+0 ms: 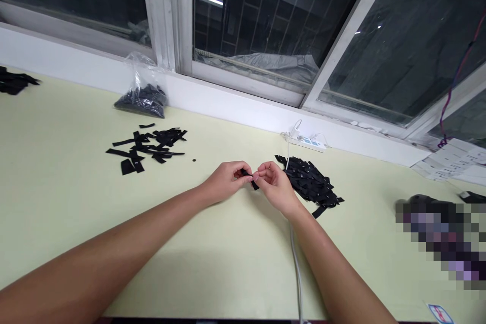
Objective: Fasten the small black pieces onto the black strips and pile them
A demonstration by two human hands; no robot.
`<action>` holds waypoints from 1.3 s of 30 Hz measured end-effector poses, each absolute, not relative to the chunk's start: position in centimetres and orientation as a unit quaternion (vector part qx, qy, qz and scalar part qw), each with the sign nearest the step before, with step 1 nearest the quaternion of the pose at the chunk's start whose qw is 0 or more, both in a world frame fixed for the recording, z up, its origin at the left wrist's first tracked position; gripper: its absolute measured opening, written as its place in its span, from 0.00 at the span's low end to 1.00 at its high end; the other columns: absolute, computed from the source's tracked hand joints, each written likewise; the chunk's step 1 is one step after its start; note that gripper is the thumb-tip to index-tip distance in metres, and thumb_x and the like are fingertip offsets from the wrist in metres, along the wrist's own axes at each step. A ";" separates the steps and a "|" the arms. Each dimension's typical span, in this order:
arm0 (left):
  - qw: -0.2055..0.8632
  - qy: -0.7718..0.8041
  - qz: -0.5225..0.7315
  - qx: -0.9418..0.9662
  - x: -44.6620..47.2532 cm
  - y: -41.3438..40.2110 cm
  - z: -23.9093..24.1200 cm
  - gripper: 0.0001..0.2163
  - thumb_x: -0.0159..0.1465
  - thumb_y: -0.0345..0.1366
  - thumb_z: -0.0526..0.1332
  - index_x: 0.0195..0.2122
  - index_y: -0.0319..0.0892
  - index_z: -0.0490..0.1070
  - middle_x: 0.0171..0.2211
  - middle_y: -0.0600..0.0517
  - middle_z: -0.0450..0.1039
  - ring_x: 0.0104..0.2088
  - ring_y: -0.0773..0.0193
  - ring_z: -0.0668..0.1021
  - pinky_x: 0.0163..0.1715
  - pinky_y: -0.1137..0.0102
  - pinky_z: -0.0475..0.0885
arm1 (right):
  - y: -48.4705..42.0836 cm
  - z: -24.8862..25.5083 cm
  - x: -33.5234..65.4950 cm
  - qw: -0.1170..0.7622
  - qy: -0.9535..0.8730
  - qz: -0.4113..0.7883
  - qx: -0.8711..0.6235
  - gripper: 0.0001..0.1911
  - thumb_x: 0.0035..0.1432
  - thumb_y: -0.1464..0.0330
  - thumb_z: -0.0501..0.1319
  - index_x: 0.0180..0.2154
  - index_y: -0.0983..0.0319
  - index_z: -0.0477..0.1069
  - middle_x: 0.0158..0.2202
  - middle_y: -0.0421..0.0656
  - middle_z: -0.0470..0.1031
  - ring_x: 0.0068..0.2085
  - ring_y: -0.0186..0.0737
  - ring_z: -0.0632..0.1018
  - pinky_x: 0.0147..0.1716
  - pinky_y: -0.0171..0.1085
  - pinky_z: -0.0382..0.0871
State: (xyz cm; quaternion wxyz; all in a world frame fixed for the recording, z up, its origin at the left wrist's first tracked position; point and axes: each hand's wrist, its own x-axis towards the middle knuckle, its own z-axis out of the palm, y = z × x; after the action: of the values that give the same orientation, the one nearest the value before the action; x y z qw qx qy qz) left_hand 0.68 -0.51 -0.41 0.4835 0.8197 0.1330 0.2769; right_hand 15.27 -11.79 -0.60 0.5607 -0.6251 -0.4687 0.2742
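My left hand [227, 180] and my right hand [274, 184] meet over the pale yellow-green table [56, 187], fingers pinched together. Between them they hold one small black fabric label [251, 179], most of it hidden by the fingertips. Just right of my right hand lies a heap of black labels with small white marks [312, 182]. A looser scatter of black labels and strips [146, 148] lies to the left of my left hand.
A clear plastic bag of black labels [143, 92] leans by the white sill. A white power strip [308, 142] sits at the wall, its cable [296, 268] running toward me under my right arm. Papers [451, 162] lie far right, more black pieces [13, 82] far left.
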 end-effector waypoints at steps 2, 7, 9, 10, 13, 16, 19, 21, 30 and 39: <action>0.472 0.143 0.274 0.826 0.7 -0.5 -0.5 0.05 0.62 0.37 0.60 0.35 0.42 0.72 0.33 0.53 0.76 0.35 0.64 0.76 0.36 0.69 0.69 | -11.8 -0.5 15.2 0.564 -0.470 0.275 -0.620 0.17 0.52 0.59 0.67 0.38 0.58 0.64 0.34 0.42 0.77 0.34 0.38 0.77 0.33 0.37 0.70; 0.449 0.145 0.260 0.843 0.5 -0.6 -0.2 0.06 0.64 0.38 0.59 0.35 0.42 0.70 0.32 0.53 0.75 0.31 0.65 0.74 0.32 0.70 0.67 | -11.9 -0.2 15.0 0.579 -0.452 0.307 -0.605 0.17 0.50 0.60 0.69 0.37 0.58 0.64 0.34 0.42 0.77 0.34 0.37 0.78 0.35 0.37 0.72; 0.435 0.142 0.259 0.850 0.4 -0.6 0.0 0.06 0.64 0.38 0.58 0.35 0.42 0.69 0.32 0.53 0.75 0.31 0.65 0.73 0.31 0.70 0.66 | -11.9 0.0 14.9 0.583 -0.443 0.321 -0.600 0.19 0.49 0.60 0.70 0.36 0.59 0.64 0.33 0.41 0.77 0.33 0.36 0.79 0.36 0.37 0.73; 0.430 0.141 0.259 0.853 0.4 -0.6 0.1 0.05 0.64 0.38 0.57 0.35 0.42 0.69 0.32 0.53 0.75 0.31 0.65 0.73 0.31 0.70 0.66 | -12.0 0.0 14.9 0.586 -0.439 0.328 -0.597 0.19 0.48 0.60 0.71 0.36 0.59 0.64 0.33 0.41 0.77 0.33 0.36 0.79 0.36 0.38 0.73; 0.420 0.139 0.256 0.860 0.4 -0.7 0.3 0.05 0.64 0.37 0.57 0.34 0.42 0.68 0.33 0.52 0.75 0.32 0.64 0.74 0.32 0.69 0.66 | -11.9 0.1 14.8 0.597 -0.427 0.345 -0.585 0.21 0.46 0.60 0.72 0.36 0.59 0.65 0.33 0.41 0.78 0.34 0.37 0.80 0.39 0.40 0.75; 0.435 0.148 0.259 0.850 0.5 -0.7 0.1 0.06 0.64 0.39 0.58 0.35 0.42 0.68 0.33 0.52 0.75 0.32 0.64 0.74 0.32 0.69 0.66 | -11.9 0.1 14.8 0.606 -0.418 0.355 -0.577 0.21 0.45 0.61 0.73 0.36 0.59 0.66 0.33 0.41 0.78 0.34 0.36 0.80 0.41 0.40 0.75; 0.501 0.151 0.263 0.810 0.7 -0.6 -0.4 0.08 0.64 0.41 0.59 0.37 0.42 0.68 0.33 0.52 0.75 0.33 0.64 0.75 0.33 0.69 0.68 | -11.8 0.1 14.9 0.610 -0.415 0.360 -0.571 0.21 0.44 0.61 0.74 0.35 0.60 0.67 0.33 0.40 0.77 0.34 0.35 0.79 0.42 0.40 0.75; 0.543 0.150 0.265 0.782 0.9 -0.6 -0.7 0.09 0.63 0.42 0.60 0.37 0.41 0.69 0.33 0.52 0.74 0.32 0.65 0.75 0.33 0.69 0.69 | -11.8 0.2 15.0 0.614 -0.408 0.363 -0.570 0.21 0.44 0.61 0.74 0.35 0.60 0.67 0.31 0.38 0.76 0.33 0.35 0.78 0.40 0.41 0.75; 0.587 0.158 0.280 0.743 1.3 -0.3 -0.9 0.13 0.60 0.43 0.64 0.40 0.40 0.71 0.36 0.50 0.74 0.35 0.66 0.75 0.39 0.67 0.71 | -11.6 0.2 16.4 0.604 -0.403 0.286 -0.626 0.19 0.47 0.58 0.69 0.37 0.59 0.68 0.30 0.38 0.73 0.31 0.36 0.76 0.33 0.39 0.73; 0.519 0.209 0.309 0.769 1.1 0.9 -1.4 0.12 0.63 0.45 0.62 0.41 0.42 0.72 0.41 0.48 0.75 0.42 0.62 0.75 0.44 0.66 0.70 | -15.1 1.6 25.2 0.389 -0.354 -0.051 -0.849 0.11 0.50 0.62 0.61 0.37 0.58 0.71 0.33 0.41 0.77 0.32 0.41 0.74 0.34 0.40 0.65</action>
State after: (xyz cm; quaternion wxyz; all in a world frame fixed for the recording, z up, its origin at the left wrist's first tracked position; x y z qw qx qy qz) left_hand 1.09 0.90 -1.39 0.5193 0.7688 0.2091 0.3090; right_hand 25.18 -15.11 1.63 0.3895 -0.8488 -0.3539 -0.0508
